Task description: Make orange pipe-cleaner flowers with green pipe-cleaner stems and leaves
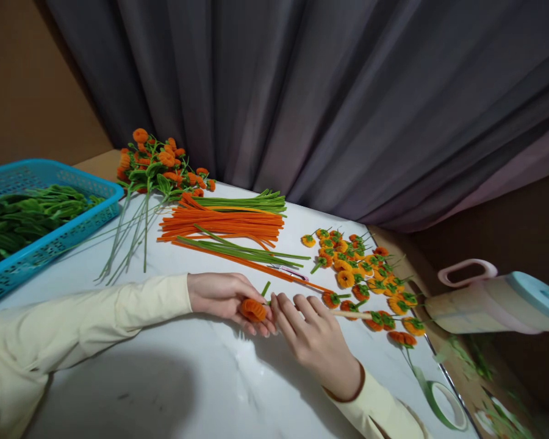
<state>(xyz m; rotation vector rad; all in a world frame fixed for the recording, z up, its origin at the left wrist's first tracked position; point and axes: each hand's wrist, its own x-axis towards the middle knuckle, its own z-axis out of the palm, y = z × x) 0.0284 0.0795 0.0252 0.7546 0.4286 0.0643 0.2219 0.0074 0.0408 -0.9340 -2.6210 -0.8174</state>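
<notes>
An orange fuzzy pumpkin-like piece [253, 310] rests in my left hand [231, 299], palm up with the fingers curled round it. A short green stem [266, 288] sticks up from it. My right hand [311, 335] is beside it, fingers bent and the fingertips pinched at the piece's green part. A thin pale stick [351, 314] extends to the right from behind the fingers of my right hand. Beyond my hands lie orange fuzzy strips [224, 224], green strips [251, 203] and small scissors [293, 274].
A blue basket [73, 227] of green leaves stands at left. Behind it lies a bunch of orange flowers [167, 160]. At right are several small orange and yellow pumpkins [345, 278], a green tape roll [447, 407] and a tumbler [489, 303]. A grey curtain [274, 91] hangs behind.
</notes>
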